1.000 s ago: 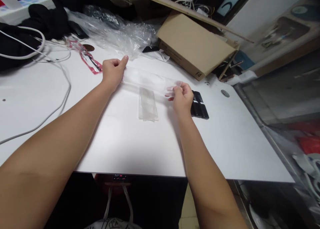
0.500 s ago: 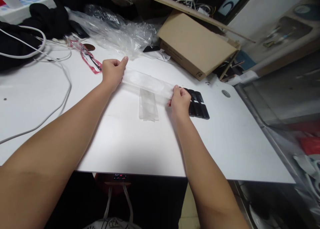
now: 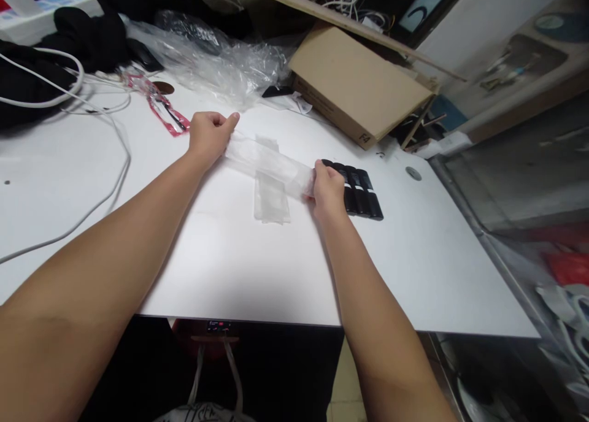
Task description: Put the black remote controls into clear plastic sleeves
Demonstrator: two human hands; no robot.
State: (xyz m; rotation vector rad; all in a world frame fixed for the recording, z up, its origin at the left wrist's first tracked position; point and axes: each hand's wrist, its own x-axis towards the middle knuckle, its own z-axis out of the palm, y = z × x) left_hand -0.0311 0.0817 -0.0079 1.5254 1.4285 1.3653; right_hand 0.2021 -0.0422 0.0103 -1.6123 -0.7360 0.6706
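A clear plastic bag [image 3: 276, 167] is stretched between my two hands above the white table [image 3: 239, 262]. My left hand [image 3: 209, 134] pinches its left end, fingers curled and thumb pointing up. The right end is pinched in my right hand [image 3: 327, 187]. Beneath the held bag lies a flat stack of similar clear bags [image 3: 271, 204], partly covered by it. Several black remote-like devices [image 3: 363, 192], each with a white band, lie side by side just right of my right hand, which hides part of the row.
At the back right sits a cardboard box [image 3: 359, 81]. Crumpled clear plastic [image 3: 221, 60] lies along the back. A red-edged package [image 3: 161, 109] is left of my left hand, and a white cable [image 3: 124, 158] runs down the table's left side.
The held bag has come lower and slackened a little. My right hand has shifted slightly left, showing more of the black devices; my left hand has moved slightly right and down.
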